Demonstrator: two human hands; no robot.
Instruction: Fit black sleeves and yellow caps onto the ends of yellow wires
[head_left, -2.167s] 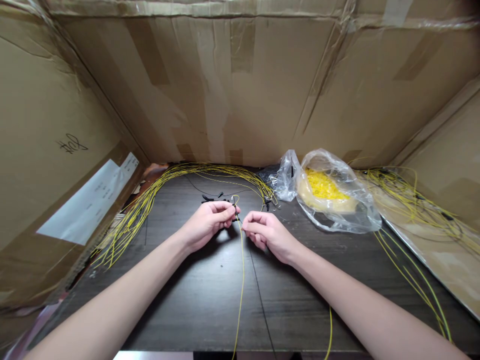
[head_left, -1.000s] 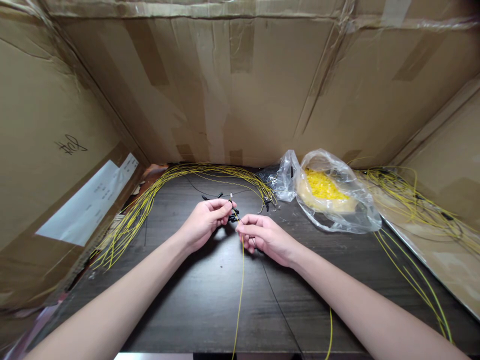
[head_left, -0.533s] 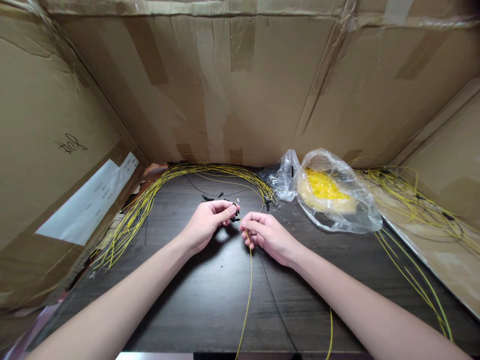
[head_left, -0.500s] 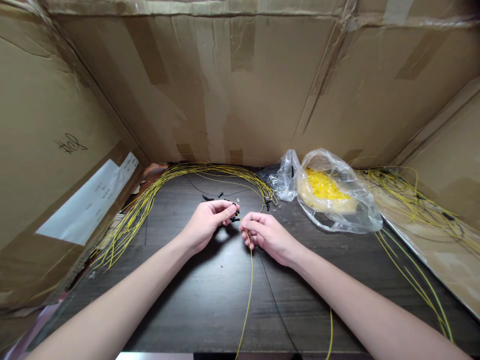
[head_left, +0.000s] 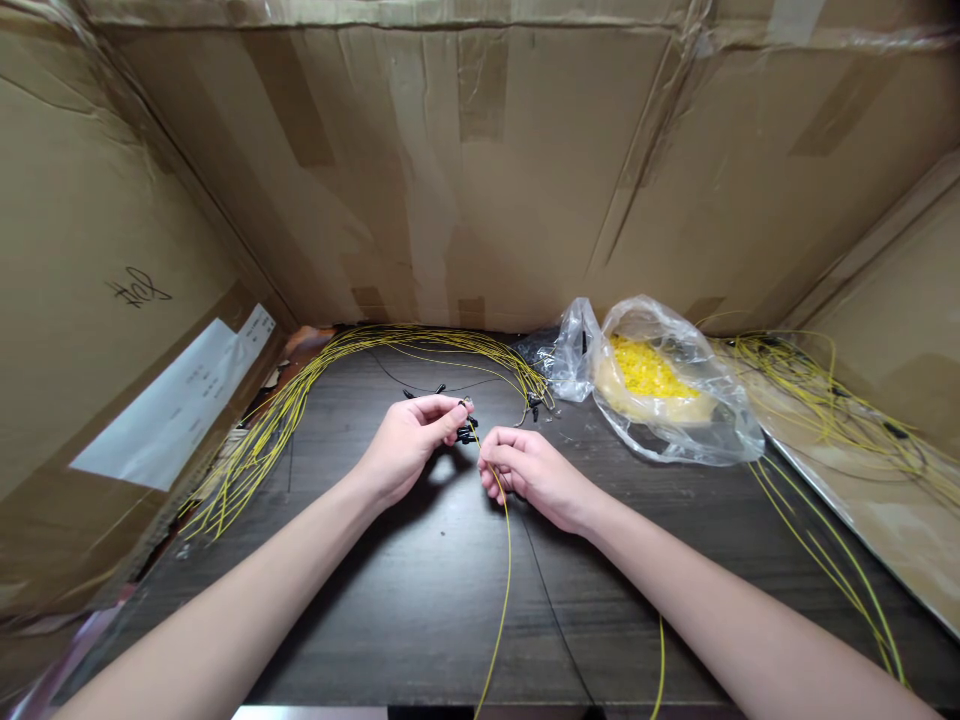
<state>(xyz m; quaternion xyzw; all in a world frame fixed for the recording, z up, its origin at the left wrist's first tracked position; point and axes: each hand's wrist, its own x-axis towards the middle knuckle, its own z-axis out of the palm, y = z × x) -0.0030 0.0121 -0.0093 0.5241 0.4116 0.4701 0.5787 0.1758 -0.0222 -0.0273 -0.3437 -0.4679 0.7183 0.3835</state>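
My left hand (head_left: pixel 409 445) is closed in a pinch at the upper end of a thin yellow wire (head_left: pixel 508 560). A small dark and shiny tip pokes out past its thumb, too small to name. A little lower, my right hand (head_left: pixel 529 465) pinches the same wire between thumb and fingers. From there the wire hangs in a curve to the table's front edge. Several small black sleeve-like pieces (head_left: pixel 466 433) show between the two hands, and whether they touch the left fingers I cannot tell. A thin black wire (head_left: pixel 551 600) runs down beside the right hand.
A bundle of yellow wires (head_left: pixel 300 390) arcs along the back left of the dark table (head_left: pixel 360 620). An open clear bag (head_left: pixel 727 430) holds small yellow pieces (head_left: pixel 649 368). Another bag (head_left: pixel 574 360) has dark contents. More yellow wires (head_left: pixel 832 390) lie right. Cardboard walls (head_left: pixel 480 200) enclose the table.
My left hand has shifted slightly left with the wire's end. The hanging part of the yellow wire has swung a little right. My right hand has hardly moved.
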